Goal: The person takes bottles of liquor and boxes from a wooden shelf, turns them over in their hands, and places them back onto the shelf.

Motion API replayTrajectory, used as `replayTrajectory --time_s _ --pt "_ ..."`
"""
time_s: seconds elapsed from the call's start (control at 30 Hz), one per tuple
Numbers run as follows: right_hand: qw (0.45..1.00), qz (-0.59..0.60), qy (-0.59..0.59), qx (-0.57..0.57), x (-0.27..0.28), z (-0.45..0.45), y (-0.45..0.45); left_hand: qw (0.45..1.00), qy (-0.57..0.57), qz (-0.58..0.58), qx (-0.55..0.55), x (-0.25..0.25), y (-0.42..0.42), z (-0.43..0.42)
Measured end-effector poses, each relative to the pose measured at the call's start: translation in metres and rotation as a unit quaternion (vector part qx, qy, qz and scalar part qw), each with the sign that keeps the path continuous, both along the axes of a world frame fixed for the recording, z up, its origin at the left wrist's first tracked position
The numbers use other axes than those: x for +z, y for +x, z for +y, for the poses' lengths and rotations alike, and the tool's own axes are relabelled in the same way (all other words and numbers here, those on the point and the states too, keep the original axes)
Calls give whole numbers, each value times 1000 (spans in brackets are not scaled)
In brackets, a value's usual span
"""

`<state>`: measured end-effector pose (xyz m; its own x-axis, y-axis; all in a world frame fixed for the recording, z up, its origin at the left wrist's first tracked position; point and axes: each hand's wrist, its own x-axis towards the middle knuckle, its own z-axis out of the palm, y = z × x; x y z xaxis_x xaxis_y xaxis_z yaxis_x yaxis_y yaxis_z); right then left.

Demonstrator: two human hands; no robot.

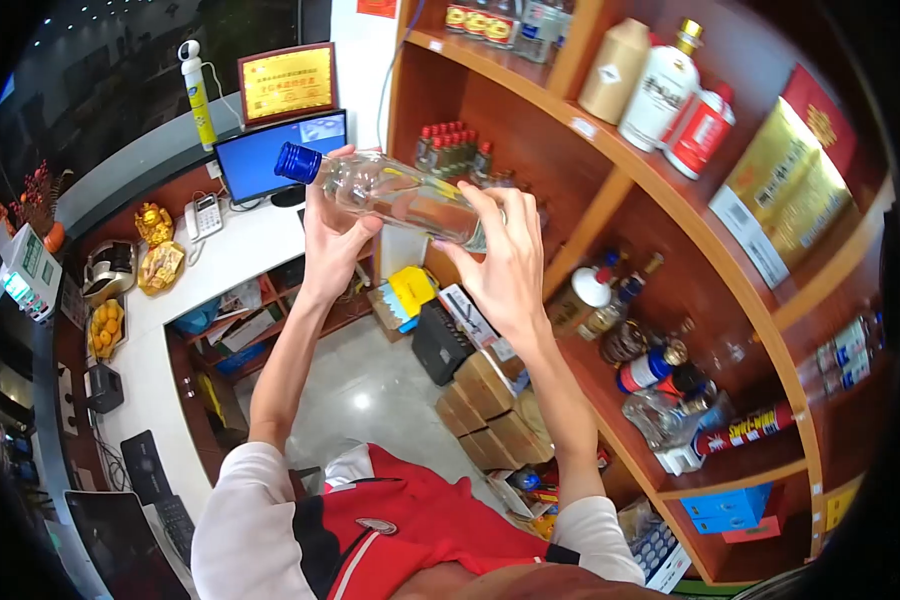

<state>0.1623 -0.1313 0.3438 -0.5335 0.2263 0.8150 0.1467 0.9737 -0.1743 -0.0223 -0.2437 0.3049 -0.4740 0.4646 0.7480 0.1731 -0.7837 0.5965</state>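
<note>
A clear glass bottle [395,190] with a blue cap is held up in front of me, tilted on its side, its cap end to the left. My left hand [335,225] grips it near the neck and shoulder, thumb in front and fingers partly hidden behind the glass. At the base end, the fingers and thumb of my right hand [500,250] close around the bottle. The cap [297,162] is on the bottle, in front of the blue-lit monitor [282,150].
Wooden shelves [620,140] curve along the right, holding several bottles and boxes, including a gold box [785,190]. To the left runs a white counter [170,330] with a telephone [204,216] and a keyboard [175,527]. Cardboard boxes [485,385] and a black case [440,343] stand on the floor.
</note>
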Motion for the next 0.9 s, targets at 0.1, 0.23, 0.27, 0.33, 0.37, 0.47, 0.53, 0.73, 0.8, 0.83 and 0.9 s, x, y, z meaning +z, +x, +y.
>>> replayTrajectory --time_s 0.1,0.23,0.27,0.33,0.37,0.47,0.53,0.73,0.8,0.83,0.9 --pt "1000 7 19 4 5 14 -62 999 0 -16 46 5 -49 8" --pt "998 37 50 -12 22 46 -120 997 41 -23 61 24 -100 48" --pt "996 55 63 -17 27 58 -131 997 43 -26 61 34 -108 59" --pt "992 70 93 -38 39 82 -150 997 33 20 65 58 -123 78" --pt "991 79 92 -54 45 93 -158 996 49 39 67 70 -130 91" --pt "981 116 116 -101 68 126 -179 986 90 114 78 108 -158 140" --pt "973 135 126 -142 82 149 -188 982 86 160 49 133 -176 176" --pt "950 133 126 -251 106 210 -208 978 56 198 27 183 -200 265" --pt "948 107 96 -283 109 228 -213 977 -9 206 -46 194 -204 289" --pt "944 102 107 -296 111 236 -215 972 9 232 -45 198 -209 308" --pt "937 91 83 -327 113 254 -220 965 43 254 -46 201 -220 351"
